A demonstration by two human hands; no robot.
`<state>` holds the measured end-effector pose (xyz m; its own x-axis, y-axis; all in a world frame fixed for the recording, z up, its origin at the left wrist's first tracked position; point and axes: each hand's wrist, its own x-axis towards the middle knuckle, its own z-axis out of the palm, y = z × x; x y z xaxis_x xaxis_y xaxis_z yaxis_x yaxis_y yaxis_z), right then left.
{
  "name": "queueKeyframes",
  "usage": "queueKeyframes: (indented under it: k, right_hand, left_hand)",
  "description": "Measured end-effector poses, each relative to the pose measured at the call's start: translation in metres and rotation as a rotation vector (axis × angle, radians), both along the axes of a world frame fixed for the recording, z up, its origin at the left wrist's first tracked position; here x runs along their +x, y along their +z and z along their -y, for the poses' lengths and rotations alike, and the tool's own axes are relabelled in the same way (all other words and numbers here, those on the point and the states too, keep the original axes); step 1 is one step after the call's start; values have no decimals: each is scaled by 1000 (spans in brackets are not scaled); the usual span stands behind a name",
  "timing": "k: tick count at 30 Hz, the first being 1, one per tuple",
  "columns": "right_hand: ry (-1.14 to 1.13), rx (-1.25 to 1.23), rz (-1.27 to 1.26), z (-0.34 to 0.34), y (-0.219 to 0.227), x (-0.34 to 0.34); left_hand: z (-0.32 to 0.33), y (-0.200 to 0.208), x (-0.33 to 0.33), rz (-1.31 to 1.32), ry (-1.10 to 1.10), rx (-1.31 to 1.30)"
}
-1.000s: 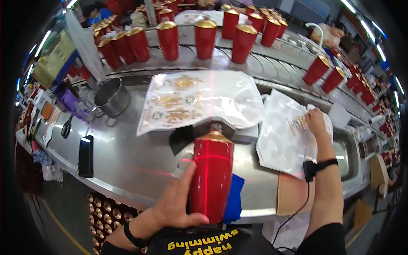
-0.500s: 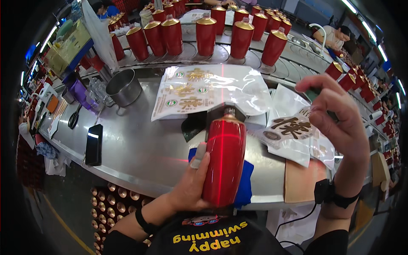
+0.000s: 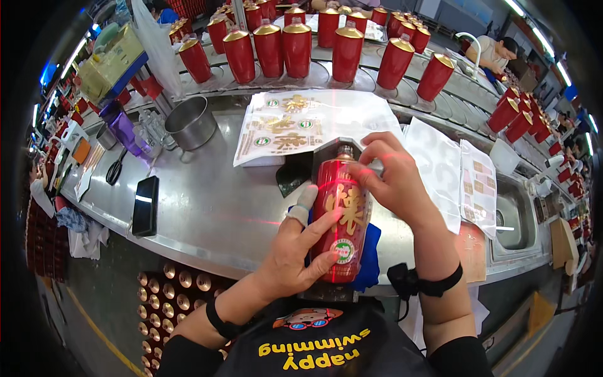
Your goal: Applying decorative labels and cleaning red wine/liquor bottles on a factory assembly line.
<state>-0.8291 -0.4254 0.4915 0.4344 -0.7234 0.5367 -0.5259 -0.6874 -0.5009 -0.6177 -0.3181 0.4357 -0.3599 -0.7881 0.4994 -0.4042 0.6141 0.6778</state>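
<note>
Stainless-steel bench (image 3: 188, 242), workshop, left to right: one pair of scissors (image 3: 114, 168), one black phone (image 3: 145, 206), one metal pot (image 3: 190, 129), then one sheet (image 3: 282, 135) bearing three gold decals. At centre, my left hand (image 3: 290, 251), one finger wrapped, spreads over the side of one red bottle (image 3: 352, 242), neck pointing away from me at the bench's front, beside one blue cloth (image 3: 372, 257). My right hand (image 3: 394, 179) touches its shoulder; whether either hand clamps it, I cannot tell. Farther right: two more sheets (image 3: 433, 166), one sink (image 3: 519, 220).

Steel bench (image 3: 207, 210) with black phone (image 3: 145, 206) and metal pot (image 3: 190, 124)
</note>
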Motion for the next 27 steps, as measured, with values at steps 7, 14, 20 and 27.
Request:
queueKeyframes:
  k: [7,14,20,27]
  right_hand:
    - [-70,-109,36,-43,-15,-2]
    - [-41,2,4,-44,-30,-4]
    - [-5,31,12,-46,-27,-6]
    - [8,61,-6,-47,-26,-7]
  left_hand:
    - [22,8,0,-9,84,-3]
    - [27,7,-10,18,119,-24]
    - [28,9,-7,-51,54,84]
    - [38,11,-5,-1,20,115]
